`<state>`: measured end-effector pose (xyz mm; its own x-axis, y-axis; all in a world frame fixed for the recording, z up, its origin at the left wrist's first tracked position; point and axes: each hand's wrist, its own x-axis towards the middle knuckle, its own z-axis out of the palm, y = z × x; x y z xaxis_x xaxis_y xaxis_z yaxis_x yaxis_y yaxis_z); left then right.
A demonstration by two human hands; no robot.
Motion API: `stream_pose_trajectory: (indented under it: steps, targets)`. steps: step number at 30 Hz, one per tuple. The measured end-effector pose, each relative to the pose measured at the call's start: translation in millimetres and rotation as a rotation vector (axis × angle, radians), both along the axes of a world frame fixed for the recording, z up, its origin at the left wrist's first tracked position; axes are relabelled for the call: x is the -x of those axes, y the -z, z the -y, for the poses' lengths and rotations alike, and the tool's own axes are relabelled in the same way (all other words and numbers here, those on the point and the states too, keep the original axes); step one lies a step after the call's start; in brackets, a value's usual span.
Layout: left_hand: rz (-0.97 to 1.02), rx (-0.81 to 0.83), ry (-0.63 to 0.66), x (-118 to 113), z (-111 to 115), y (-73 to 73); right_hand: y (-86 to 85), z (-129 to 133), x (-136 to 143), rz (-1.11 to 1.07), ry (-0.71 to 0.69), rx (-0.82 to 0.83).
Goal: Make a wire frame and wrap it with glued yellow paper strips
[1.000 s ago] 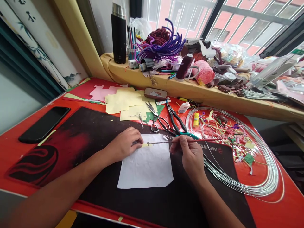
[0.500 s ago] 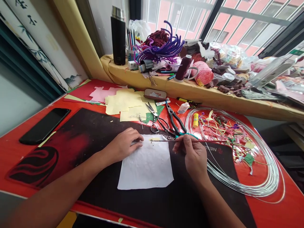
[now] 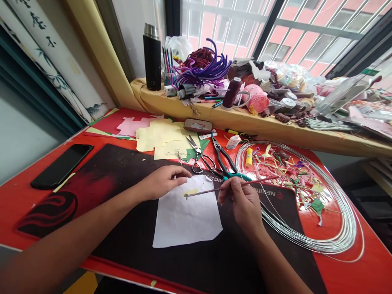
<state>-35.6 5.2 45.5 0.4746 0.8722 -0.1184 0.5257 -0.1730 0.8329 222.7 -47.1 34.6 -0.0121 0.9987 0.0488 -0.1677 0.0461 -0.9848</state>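
Note:
My right hand (image 3: 241,200) pinches a thin stick (image 3: 205,192) with a red end that points right. Its left tip, carrying a small pale bit, lies over or against a small yellow paper strip (image 3: 192,190); I cannot tell if they touch. Below both is a sheet of white paper (image 3: 188,224) on the black mat (image 3: 128,241). My left hand (image 3: 163,181) rests at the sheet's upper left edge, fingers stretched out and slightly apart, its thumb mostly hidden. Scissors (image 3: 198,154) and black-handled pliers (image 3: 225,154) lie just beyond the sheet.
A coil of silver wire (image 3: 343,241) circles colourful scraps (image 3: 294,171) and a yellow glue stick (image 3: 249,157) at the right. Yellow paper sheets (image 3: 159,134), a small white bottle (image 3: 233,141) and a phone (image 3: 63,165) lie around the mat. A crowded ledge (image 3: 183,104) runs behind.
The stick's tip has moved left and down and now slants over the yellow strip. My left hand has shifted slightly right on the paper. The whole view has tilted a little.

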Motion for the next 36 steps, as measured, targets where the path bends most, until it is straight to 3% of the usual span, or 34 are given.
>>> stream_pose_trajectory:
  steps: [8,14,28,31,36]
  targets:
    - [-0.068,0.113,0.298,-16.9,-16.1,-17.6,-8.0,4.0,2.1,0.063,-0.063,-0.038]
    - [-0.102,0.112,0.348,-21.9,-17.8,-18.3,-7.8,4.6,2.4,0.057,-0.057,-0.017]
    - [-0.065,0.108,0.251,-9.9,-14.0,-15.9,-7.6,3.2,1.6,0.065,-0.021,0.005]
    - [-0.071,0.075,0.190,-4.0,-12.8,-9.5,-8.7,2.2,0.4,0.051,0.005,0.016]
    - [0.001,0.030,-0.035,2.3,-10.0,12.6,-3.2,-2.8,-4.4,0.009,0.103,0.042]
